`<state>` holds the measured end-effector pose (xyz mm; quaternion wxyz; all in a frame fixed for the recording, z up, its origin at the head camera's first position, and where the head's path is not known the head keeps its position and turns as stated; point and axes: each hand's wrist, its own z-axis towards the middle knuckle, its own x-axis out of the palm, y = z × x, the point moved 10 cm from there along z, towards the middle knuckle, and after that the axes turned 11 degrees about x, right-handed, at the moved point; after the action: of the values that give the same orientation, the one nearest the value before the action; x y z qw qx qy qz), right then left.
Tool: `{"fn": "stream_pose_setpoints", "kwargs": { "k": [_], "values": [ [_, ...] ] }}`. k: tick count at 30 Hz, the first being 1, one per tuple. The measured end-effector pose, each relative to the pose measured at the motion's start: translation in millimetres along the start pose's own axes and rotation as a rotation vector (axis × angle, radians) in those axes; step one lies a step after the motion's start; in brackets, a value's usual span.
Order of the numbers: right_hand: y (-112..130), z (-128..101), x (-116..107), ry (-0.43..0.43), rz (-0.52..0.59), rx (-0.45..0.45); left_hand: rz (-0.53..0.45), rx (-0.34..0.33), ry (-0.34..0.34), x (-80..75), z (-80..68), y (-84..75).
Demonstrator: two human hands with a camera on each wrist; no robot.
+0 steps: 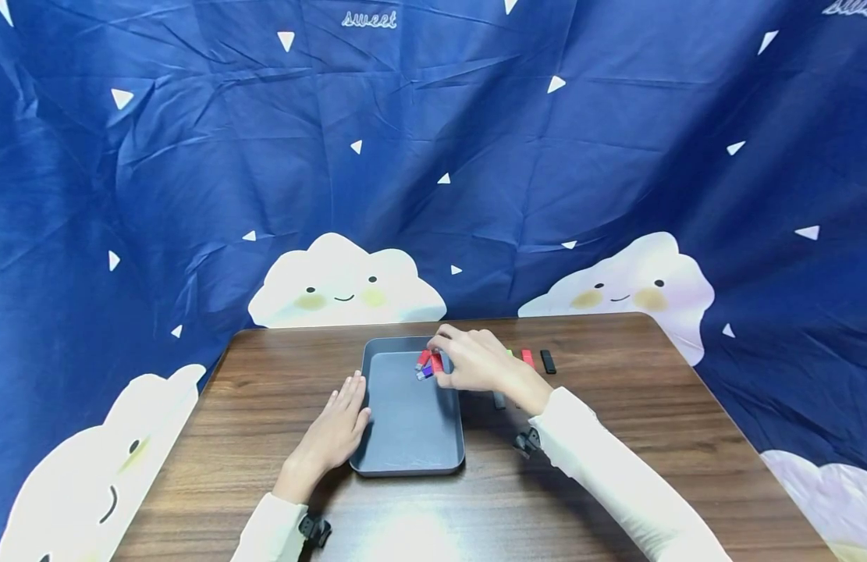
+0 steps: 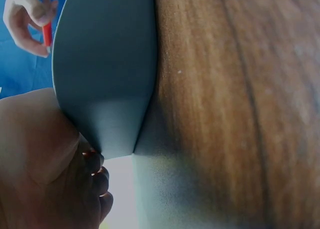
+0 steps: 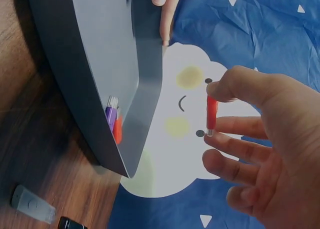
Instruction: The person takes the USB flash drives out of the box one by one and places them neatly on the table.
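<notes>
My right hand (image 1: 475,359) pinches a red USB flash drive (image 3: 211,113) between thumb and fingertips, above the far right part of a grey tray (image 1: 405,437). Below it, a purple USB flash drive (image 3: 110,116) and another red USB flash drive (image 3: 118,130) lie inside the tray, close together. My left hand (image 1: 337,425) rests against the tray's left rim with its fingers stretched out. In the left wrist view, that hand's palm (image 2: 35,144) is beside the tray's outer wall (image 2: 107,64).
Right of the tray on the wooden table (image 1: 264,406) lie a black flash drive (image 1: 548,361), a red one (image 1: 527,357) and a grey one (image 1: 499,401). A green one (image 1: 509,353) is mostly hidden behind the right hand. A blue curtain (image 1: 433,156) hangs behind.
</notes>
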<state>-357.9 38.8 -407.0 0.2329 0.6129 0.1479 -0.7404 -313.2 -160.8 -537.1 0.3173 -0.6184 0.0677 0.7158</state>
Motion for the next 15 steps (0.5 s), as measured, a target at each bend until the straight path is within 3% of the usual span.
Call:
{"fn": "stream_pose_setpoints", "kwargs": {
  "k": [7, 15],
  "values": [
    [-8.7, -6.5, -7.0, -0.051, 0.015, -0.004, -0.065, 0.009, -0.024, -8.4, 0.0, -6.4],
    [-17.5, -11.8, -7.4, -0.026, 0.014, 0.021, -0.030, 0.012, -0.023, -2.5, -1.1, -2.4]
  ]
}}
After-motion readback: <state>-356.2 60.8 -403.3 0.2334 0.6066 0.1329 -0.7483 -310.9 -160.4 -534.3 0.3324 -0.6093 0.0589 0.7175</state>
